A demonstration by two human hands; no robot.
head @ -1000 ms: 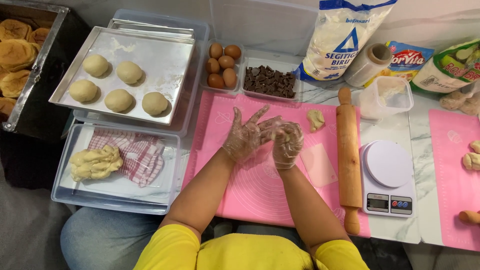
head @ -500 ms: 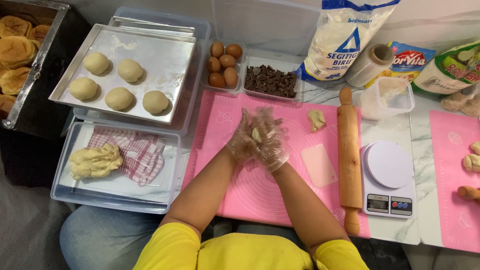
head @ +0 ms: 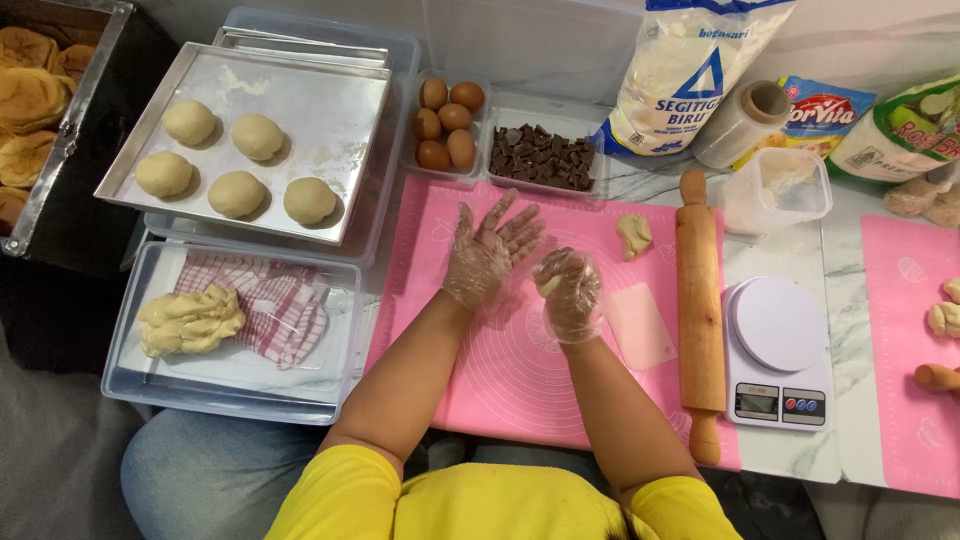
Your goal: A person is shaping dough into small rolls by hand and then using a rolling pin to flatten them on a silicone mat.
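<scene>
1. Dough piece [head: 548, 285]: a small pale lump cupped inside the right hand [head: 567, 293], above the pink silicone mat [head: 500, 370].
2. Right hand: gloved in clear plastic, fingers curled closed around the dough piece, forearm rising from the lower edge of the mat.
3. Left hand [head: 487, 250]: also gloved, palm flat and fingers spread wide, holding nothing, just beside the right hand and raised over the mat.
4. Scrap of dough [head: 634, 235]: lying on the mat, near the top of the wooden rolling pin [head: 700, 320].
5. Pale scraper card [head: 642, 325]: flat on the mat between the right hand and the rolling pin.
6. Kitchen scale [head: 778, 345]: on the worktop [head: 845, 300], just right of the rolling pin.
7. Metal tray [head: 320, 100]: carries five round dough balls [head: 237, 193], well left of the hands.
8. Eggs [head: 447, 122] and chocolate pieces [head: 540, 157]: in clear tubs beyond the mat.
</scene>
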